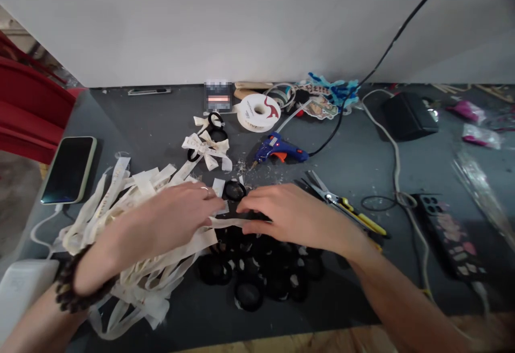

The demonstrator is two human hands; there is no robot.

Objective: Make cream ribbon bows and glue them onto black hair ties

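Note:
A cream ribbon strip [228, 223] stretches between my two hands. My left hand [177, 211] pinches its left end, and my right hand [287, 213] grips the other end between thumb and fingers. Just beyond the fingertips lies a single black hair tie [234, 190] beside a small white piece. Beneath and in front of my hands is a pile of black hair ties [265, 272], partly hidden. Under my left forearm spreads a heap of printed cream ribbons [148, 283]. Finished-looking ribbon bows [207, 149] on black ties lie farther back.
Behind my hands, a blue glue gun [277, 148] lies with its nozzle pointing left. A ribbon spool [258, 111] stands near the wall. Scissors [332, 197] and a yellow-handled tool [368, 223] lie right. Phones [69, 170] and cables flank the work area; a power bank [26, 283] sits left.

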